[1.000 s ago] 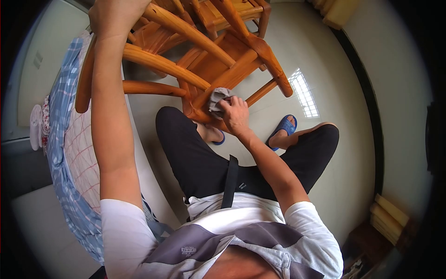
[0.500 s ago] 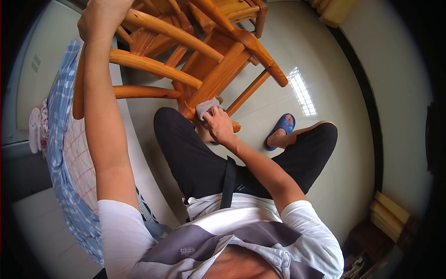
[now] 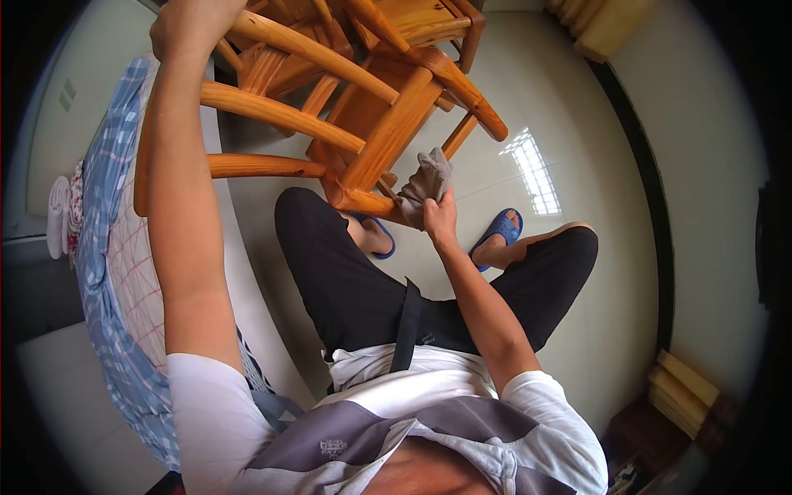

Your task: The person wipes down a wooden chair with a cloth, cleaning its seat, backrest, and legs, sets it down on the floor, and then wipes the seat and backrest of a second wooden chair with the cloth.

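Observation:
A wooden chair point(image 3: 384, 132) with curved back slats lies tilted in front of my knees. At the upper left, my left hand point(image 3: 194, 29) is closed around the outer end of the chair's back; the fingertips are hidden behind the wrist and frame edge. My right hand point(image 3: 440, 216) grips a crumpled grey cloth point(image 3: 426, 183). Part of that cloth lies against the end of the lower chair leg, between my knees. The rest of it stands up above my fingers.
More wooden chairs point(image 3: 421, 23) stand behind. To the left is a bed edge with a blue checked cloth point(image 3: 107, 272). My feet wear blue slippers point(image 3: 499, 231) on the shiny tiled floor point(image 3: 569, 272). A yellowish stack point(image 3: 685, 392) sits at lower right by the wall.
My right hand has moved right along the chair leg to its end, and the cloth has bunched up higher. The chair has shifted only slightly. My left hand keeps its hold.

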Tool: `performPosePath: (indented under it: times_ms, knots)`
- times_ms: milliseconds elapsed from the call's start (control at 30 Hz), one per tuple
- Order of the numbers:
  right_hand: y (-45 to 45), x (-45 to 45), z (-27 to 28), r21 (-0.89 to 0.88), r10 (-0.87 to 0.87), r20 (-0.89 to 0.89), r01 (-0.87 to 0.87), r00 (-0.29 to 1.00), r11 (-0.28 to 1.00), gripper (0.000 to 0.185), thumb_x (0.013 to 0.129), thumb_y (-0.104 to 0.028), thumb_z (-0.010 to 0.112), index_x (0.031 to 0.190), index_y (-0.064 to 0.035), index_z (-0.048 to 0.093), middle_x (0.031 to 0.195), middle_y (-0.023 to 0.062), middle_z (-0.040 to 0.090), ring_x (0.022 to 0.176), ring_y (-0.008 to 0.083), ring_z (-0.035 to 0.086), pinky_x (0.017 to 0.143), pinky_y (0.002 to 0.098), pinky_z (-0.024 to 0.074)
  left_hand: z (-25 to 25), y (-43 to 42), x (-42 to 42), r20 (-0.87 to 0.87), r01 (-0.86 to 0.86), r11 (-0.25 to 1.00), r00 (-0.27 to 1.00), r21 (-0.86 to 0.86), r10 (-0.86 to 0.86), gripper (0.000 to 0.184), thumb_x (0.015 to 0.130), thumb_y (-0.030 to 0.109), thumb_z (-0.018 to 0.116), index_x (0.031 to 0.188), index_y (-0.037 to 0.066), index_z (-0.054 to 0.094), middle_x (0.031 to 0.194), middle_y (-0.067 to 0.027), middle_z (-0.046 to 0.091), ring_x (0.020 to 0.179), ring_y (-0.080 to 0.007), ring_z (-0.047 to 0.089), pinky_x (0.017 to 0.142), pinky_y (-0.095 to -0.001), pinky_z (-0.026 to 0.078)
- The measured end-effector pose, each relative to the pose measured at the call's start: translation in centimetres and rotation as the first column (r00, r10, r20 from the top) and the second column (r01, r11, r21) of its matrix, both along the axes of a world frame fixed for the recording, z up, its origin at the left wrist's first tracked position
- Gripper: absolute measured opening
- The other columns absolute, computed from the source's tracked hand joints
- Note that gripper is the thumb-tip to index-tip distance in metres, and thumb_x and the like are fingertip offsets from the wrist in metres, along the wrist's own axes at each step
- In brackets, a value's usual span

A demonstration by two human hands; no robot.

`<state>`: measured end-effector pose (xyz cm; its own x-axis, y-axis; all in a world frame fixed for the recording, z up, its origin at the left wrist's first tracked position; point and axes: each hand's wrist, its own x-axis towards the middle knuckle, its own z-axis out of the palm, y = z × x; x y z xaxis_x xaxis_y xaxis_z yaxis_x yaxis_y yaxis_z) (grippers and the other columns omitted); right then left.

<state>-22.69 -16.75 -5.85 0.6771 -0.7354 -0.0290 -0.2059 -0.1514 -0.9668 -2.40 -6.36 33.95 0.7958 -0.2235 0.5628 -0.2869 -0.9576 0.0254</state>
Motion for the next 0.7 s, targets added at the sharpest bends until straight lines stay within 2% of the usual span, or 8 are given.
performPosePath:
  times_ms: [67, 200, 267, 300, 400, 500, 600, 700]
  knots:
    - [-0.8, -1.0, 0.6, 0.214, -0.027, -0.022, 0.031, 0.999, 0.976, 0.050, 0.074, -0.001, 0.044, 0.124, -0.0019, 0.048, 0.105, 0.0136, 0.061, 0.093, 0.0255, 0.059, 0.085, 0.0346, 0.0464, 0.3, 0.7, -0.2, -0.033, 0.037, 0.999, 0.999, 0.005, -0.037, 0.042, 0.077, 0.027, 0.068, 0.105, -0.002, 0.057, 0.091, -0.0226, 0.065, 0.088, -0.0355, 0.064, 0.075, -0.0425, 0.050]
    - [-3.5, -0.9, 3.9, 0.730, -0.196, 0.218, -0.026, 0.956, 0.682, 0.045, 0.070, 0.005, 0.044, 0.115, -0.0006, 0.050, 0.099, 0.0097, 0.057, 0.084, 0.0209, 0.058, 0.074, 0.0313, 0.0497, 2.2, 3.7, 1.9, -0.342, 0.515, 0.841, 0.770, -0.164, -0.539, 0.051, 0.076, 0.011, 0.063, 0.120, -0.007, 0.046, 0.104, -0.0230, 0.060, 0.093, -0.0291, 0.062, 0.081, -0.0385, 0.050]
    - [-4.8, -1.5, 6.4, 0.768, -0.212, 0.278, -0.084, 0.937, 0.635, 0.043, 0.072, 0.006, 0.043, 0.114, -0.0004, 0.049, 0.097, 0.0107, 0.056, 0.084, 0.0221, 0.059, 0.073, 0.0328, 0.0514, 3.1, 4.7, 1.3, -0.625, 0.493, 0.732, 0.400, -0.470, -0.670, 0.078, 0.081, 0.017, 0.062, 0.143, 0.001, 0.018, 0.118, -0.0227, 0.055, 0.099, -0.0295, 0.061, 0.091, -0.0397, 0.048]
    - [-5.4, -2.0, 7.2, 0.776, -0.209, 0.296, -0.107, 0.932, 0.622, 0.041, 0.073, 0.005, 0.042, 0.114, -0.0002, 0.048, 0.097, 0.0112, 0.056, 0.084, 0.0234, 0.059, 0.073, 0.0347, 0.0528, 1.4, 5.4, 2.2, -0.544, 0.600, 0.697, 0.459, -0.394, -0.702, 0.066, 0.082, 0.050, 0.057, 0.131, 0.007, 0.048, 0.105, -0.0136, 0.062, 0.089, -0.0238, 0.065, 0.076, -0.0363, 0.052]
    - [-6.2, -4.6, 8.1, 0.747, -0.143, 0.283, -0.125, 0.948, 0.653, 0.044, 0.074, 0.005, 0.042, 0.117, -0.0005, 0.047, 0.097, 0.0118, 0.055, 0.083, 0.0244, 0.060, 0.073, 0.0353, 0.0538, -0.5, 6.3, 3.2, -0.480, 0.460, 0.569, 0.305, -0.682, -0.822, 0.066, 0.083, 0.039, 0.061, 0.135, 0.003, 0.041, 0.106, -0.0112, 0.058, 0.087, -0.0169, 0.063, 0.076, -0.0308, 0.051]
    - [-4.6, -5.3, 7.0, 0.803, -0.265, 0.167, 0.025, 0.950, 0.596, 0.047, 0.073, 0.004, 0.043, 0.120, -0.0010, 0.045, 0.098, 0.0121, 0.055, 0.082, 0.0245, 0.060, 0.073, 0.0354, 0.0544, -0.6, 5.4, 1.9, -0.485, 0.396, 0.570, 0.300, -0.720, -0.821, 0.063, 0.084, 0.035, 0.062, 0.134, 0.002, 0.043, 0.109, -0.0121, 0.058, 0.101, -0.0171, 0.059, 0.084, -0.0310, 0.049]
    - [-0.5, -4.5, 6.9, 0.777, -0.206, 0.257, -0.075, 0.944, 0.625, 0.051, 0.073, 0.003, 0.046, 0.124, -0.0023, 0.044, 0.098, 0.0117, 0.054, 0.084, 0.0244, 0.060, 0.075, 0.0344, 0.0542, -0.9, 4.3, 0.5, -0.462, 0.373, 0.565, 0.334, -0.736, -0.822, 0.059, 0.086, 0.033, 0.061, 0.133, 0.002, 0.044, 0.112, -0.0118, 0.057, 0.108, -0.0167, 0.055, 0.087, -0.0308, 0.050]
    - [5.1, -1.9, 6.1, 0.418, 0.004, 0.350, -0.160, 0.937, 0.894, 0.043, 0.077, 0.000, 0.048, 0.120, -0.0017, 0.047, 0.098, 0.0097, 0.053, 0.090, 0.0258, 0.058, 0.081, 0.0360, 0.0498, -1.2, 4.1, 1.3, -0.481, 0.368, 0.560, 0.290, -0.742, -0.827, 0.055, 0.087, 0.032, 0.059, 0.131, 0.002, 0.045, 0.115, -0.0112, 0.057, 0.111, -0.0155, 0.053, 0.084, -0.0284, 0.052]
